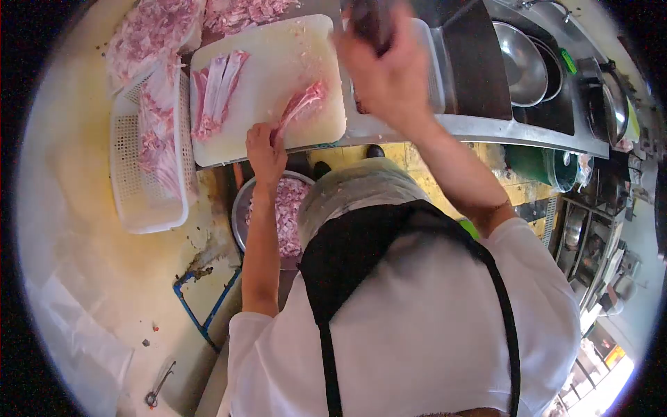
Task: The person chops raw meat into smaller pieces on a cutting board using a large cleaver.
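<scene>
My left hand [265, 153] is closed on the near end of a strip of raw ribs [303, 104], which lies slantwise on the white cutting board [260, 76]. Raised at the right of the board, my right hand [392, 80] grips a dark cleaver [370, 24]; both are smeared by motion, and the blade's edge cannot be made out. Several more rib strips [221, 94] lie side by side on the board's left part.
Left of the board, a white perforated basket [149, 215] holds raw meat, with larger meat slabs [153, 31] behind it. Below the counter edge stands a metal bowl [240, 215] of chopped meat. Metal bowls [520, 66] sit in the sink at right.
</scene>
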A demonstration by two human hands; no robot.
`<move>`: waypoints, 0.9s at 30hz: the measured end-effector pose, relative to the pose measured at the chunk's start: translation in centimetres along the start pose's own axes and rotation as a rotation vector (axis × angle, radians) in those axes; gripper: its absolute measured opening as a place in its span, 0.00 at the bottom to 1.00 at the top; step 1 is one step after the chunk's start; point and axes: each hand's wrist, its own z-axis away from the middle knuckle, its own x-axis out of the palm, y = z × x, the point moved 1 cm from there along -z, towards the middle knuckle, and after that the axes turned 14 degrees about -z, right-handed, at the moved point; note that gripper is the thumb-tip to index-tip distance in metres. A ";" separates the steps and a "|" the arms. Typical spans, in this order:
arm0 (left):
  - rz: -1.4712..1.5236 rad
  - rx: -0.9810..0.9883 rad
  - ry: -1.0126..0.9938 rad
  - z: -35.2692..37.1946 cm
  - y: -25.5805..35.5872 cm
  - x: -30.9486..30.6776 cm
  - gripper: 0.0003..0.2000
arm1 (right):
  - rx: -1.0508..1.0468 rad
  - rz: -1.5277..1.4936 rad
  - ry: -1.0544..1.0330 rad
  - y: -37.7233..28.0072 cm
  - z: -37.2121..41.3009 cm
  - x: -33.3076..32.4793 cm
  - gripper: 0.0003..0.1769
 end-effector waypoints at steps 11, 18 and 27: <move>-0.007 0.020 0.037 0.5 -0.9 0.9 0.14 | 0.827 0.223 -0.449 13.5 12.7 1.1 0.12; -0.012 0.026 -0.002 0.3 -0.8 0.6 0.14 | 0.375 -0.120 -0.083 -1.3 -1.3 0.9 0.12; -0.008 0.072 0.050 1.0 0.2 0.4 0.11 | 0.759 0.153 -0.436 12.5 13.1 1.8 0.15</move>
